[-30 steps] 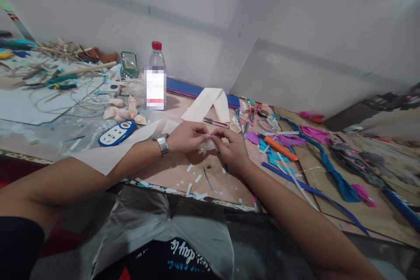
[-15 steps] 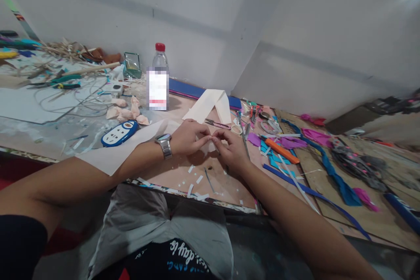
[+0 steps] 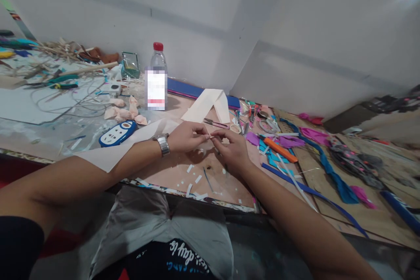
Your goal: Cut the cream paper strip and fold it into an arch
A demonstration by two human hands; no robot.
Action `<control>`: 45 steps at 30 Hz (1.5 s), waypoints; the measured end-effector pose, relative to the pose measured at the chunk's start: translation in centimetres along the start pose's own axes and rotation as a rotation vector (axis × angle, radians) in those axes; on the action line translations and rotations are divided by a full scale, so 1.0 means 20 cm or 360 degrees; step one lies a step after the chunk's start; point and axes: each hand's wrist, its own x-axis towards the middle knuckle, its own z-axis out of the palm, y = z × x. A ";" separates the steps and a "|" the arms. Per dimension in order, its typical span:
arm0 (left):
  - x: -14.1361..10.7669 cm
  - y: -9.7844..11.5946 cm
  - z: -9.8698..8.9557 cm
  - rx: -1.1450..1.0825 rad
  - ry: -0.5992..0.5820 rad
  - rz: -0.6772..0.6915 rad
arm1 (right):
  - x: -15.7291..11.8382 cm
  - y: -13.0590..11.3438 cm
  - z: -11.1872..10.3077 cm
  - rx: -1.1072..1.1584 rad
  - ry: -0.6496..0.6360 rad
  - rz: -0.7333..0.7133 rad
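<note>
My left hand [image 3: 188, 137], with a metal watch [image 3: 163, 144] on its wrist, is closed in a pinch over the table [image 3: 177, 173]. Close against it, my right hand [image 3: 229, 148] pinches too. Between the fingertips is something small and pale, too small to name. A long pale paper sheet [image 3: 114, 155] lies under my left forearm. Beyond the hands a folded cream strip [image 3: 203, 104] rests on the table, with small dark scissors [image 3: 215, 123] at its near end. White paper scraps [image 3: 198, 179] are scattered on the near side.
A red-capped bottle [image 3: 156, 83] stands behind my left hand, near a blue and white power strip [image 3: 117, 134]. To the right are an orange cutter [image 3: 280, 149], a blue ribbon [image 3: 315, 193] and coloured scraps. Pliers [image 3: 62, 84] and sticks lie at the far left.
The fingertips of both hands have shifted slightly, and a thin pale edge shows between them. The whole view has moved a little.
</note>
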 end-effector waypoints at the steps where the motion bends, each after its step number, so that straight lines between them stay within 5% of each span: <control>1: 0.00 0.00 0.00 0.0001 -0.0004 0.0004 | 0.00 0.00 0.00 0.0007 0.0003 -0.0013; 31: 0.00 0.00 0.01 0.0006 0.0037 0.0084 | 0.00 -0.01 -0.01 0.0024 0.0014 -0.0178; 45: 0.00 -0.02 0.01 0.0441 0.0138 0.0339 | -0.01 0.02 0.03 0.0190 -0.0005 0.0085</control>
